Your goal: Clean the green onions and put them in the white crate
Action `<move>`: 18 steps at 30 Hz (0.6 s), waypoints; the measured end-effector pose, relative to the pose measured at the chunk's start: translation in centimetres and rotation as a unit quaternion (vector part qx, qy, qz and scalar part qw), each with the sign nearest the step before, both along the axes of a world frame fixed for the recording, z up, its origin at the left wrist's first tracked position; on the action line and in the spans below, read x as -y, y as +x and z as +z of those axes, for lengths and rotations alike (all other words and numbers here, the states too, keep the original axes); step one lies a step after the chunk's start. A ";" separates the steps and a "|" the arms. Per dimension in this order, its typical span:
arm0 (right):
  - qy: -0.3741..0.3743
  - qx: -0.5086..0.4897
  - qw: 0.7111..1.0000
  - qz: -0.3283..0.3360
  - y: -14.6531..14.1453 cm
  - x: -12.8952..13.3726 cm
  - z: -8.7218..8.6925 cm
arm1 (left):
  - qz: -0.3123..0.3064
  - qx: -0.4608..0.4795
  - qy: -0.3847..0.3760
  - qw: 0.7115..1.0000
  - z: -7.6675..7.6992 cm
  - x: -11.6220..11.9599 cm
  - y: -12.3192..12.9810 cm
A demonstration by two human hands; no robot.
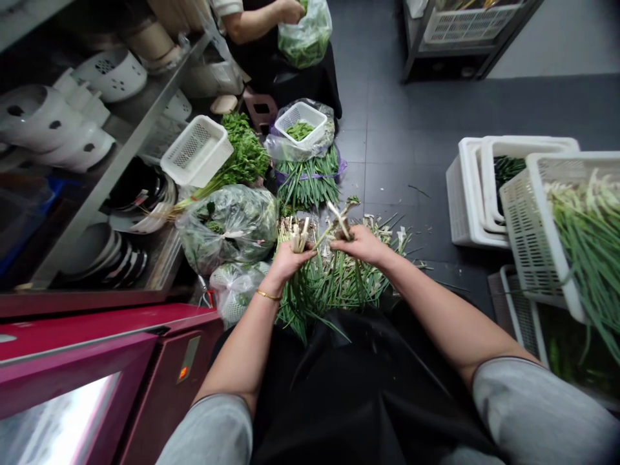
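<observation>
My left hand (289, 260) is closed round a bunch of green onions, whose white stems (300, 236) stick up above the fingers and whose green leaves hang below. Level with it on the right, my right hand (359, 245) grips a few stalks with pale root ends (340, 221) and some brownish outer leaves. One thin stalk spans the small gap between the hands. Beneath both hands lies a loose pile of green onions (334, 284), with trimmed scraps along its far and right sides.
Bagged greens (232, 226) and a white basket (198, 152) stand left, beside a shelf. Ahead, a small basket (301, 126) rests above bundled green leaves (310, 181). A crate of green onions (547, 245) is at right. A person's hand (292, 11) is at a bag beyond.
</observation>
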State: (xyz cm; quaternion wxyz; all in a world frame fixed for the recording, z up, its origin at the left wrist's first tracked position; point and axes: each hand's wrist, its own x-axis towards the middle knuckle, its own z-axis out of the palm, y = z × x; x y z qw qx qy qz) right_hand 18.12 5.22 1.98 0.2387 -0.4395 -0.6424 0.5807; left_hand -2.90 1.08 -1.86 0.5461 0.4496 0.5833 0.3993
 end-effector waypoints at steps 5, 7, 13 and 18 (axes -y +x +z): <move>-0.189 -0.301 0.932 -0.074 2.2 -0.7 2.0 | 0.023 -0.039 0.002 0.999 -0.4 -0.7 -1.6; -0.208 -0.351 0.910 -0.077 3.1 -0.6 3.2 | 0.017 -0.049 0.003 0.999 -0.7 -0.8 -1.9; -0.099 -0.463 0.868 -0.154 7.0 0.5 7.6 | 0.047 -0.082 -0.013 0.995 -1.8 -1.2 -3.2; -0.003 -0.115 0.972 -0.204 7.7 -1.2 5.6 | 0.031 -0.041 -0.023 0.998 -1.2 -1.2 -3.0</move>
